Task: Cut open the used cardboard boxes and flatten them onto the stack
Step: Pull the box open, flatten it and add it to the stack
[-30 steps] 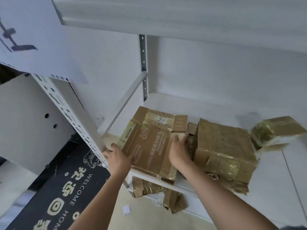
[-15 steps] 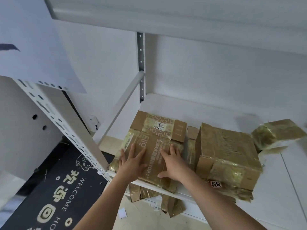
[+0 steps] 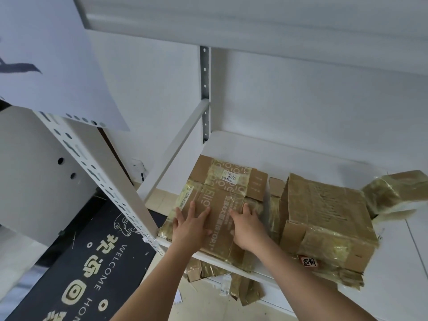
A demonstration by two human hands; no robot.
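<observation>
Your left hand (image 3: 190, 224) and right hand (image 3: 249, 225) press flat, fingers straight, each grip holding nothing, on the flattened cardboard box (image 3: 220, 205) lying on the shelf (image 3: 289, 154); a taped stack (image 3: 324, 218) sits at its 3 o'clock.

A small white sticker (image 3: 229, 177) beyond both hands reads "1020"; the black floor mat (image 3: 76, 272) left of them reads "WELCOME".

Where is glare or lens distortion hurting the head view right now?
Head view: glossy tape on the flattened box under both hands and on the taped stack reflects light; the wide lens bows the perforated upright; edges look soft, centre print stays readable.
</observation>
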